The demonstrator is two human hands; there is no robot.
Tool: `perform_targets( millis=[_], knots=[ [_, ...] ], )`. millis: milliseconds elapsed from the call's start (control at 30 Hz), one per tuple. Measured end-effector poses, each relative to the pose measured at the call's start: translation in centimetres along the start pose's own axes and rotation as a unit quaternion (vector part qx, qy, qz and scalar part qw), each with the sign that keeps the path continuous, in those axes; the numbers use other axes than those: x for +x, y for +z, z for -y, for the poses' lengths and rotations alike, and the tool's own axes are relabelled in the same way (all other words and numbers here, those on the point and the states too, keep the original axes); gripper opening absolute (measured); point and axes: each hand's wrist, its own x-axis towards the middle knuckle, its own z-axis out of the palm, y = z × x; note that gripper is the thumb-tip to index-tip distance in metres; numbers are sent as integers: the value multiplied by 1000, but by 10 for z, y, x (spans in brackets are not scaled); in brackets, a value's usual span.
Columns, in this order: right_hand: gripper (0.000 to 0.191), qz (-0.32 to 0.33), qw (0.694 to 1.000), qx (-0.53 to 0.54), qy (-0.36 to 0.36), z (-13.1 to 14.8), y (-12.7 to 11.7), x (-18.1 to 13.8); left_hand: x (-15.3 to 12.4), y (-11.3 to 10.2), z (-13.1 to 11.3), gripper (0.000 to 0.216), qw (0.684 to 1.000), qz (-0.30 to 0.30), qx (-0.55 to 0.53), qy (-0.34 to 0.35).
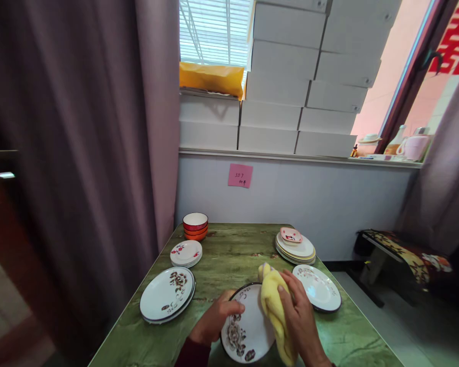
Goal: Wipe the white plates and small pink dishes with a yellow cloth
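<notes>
A white plate [254, 326] with brown flowers and a dark rim is held up over the near part of the table. My left hand [219, 317] grips its left edge, thumb on the face and the other fingers hidden behind. A bunched yellow cloth [274, 303] is in my right hand [299, 316], pressed against the plate's right side. Right of that hand lies another flowered plate [316, 288] with a dark rim. To the left, a short stack of similar flowered plates [162, 295] rests on the table.
On the green marbled table [233, 250] stand stacked red and orange bowls [195, 227], small flowered plates [186, 252], and a plate stack [304, 250] topped by a small pink dish [291, 235]. White boxes [279, 66] fill the windowsill behind. A curtain [153, 127] hangs at left.
</notes>
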Motion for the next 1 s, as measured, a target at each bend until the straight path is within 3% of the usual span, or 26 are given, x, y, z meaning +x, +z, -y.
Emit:
perform_targets(
  millis=[100,167,267,400,533,600,733,1000],
  knots=[
    [42,-1,995,-72,-67,0,7,-12,-1,1,0,10,999,-20,17,-21],
    [43,21,996,-68,-59,-1,8,-16,-2,2,0,11,999,-23,4,-26],
    [47,98,995,-12,-27,-4,0,-12,-1,3,1,13,999,0,-33,-23],
    [57,238,966,103,-17,-4,-25,2,-3,-1,-2,18,999,10,-41,-15],
    [64,306,950,63,-21,10,-40,8,-8,-7,-9,14,999,1,13,-43],
    [53,329,944,18,-24,22,-41,10,-10,-8,-10,12,998,-2,25,-55],
    [28,309,951,18,12,42,-33,15,-7,-4,-6,17,999,-26,-13,-16],
    [61,192,935,221,203,42,-10,15,-4,8,-7,16,982,-152,-103,38]
  ],
)
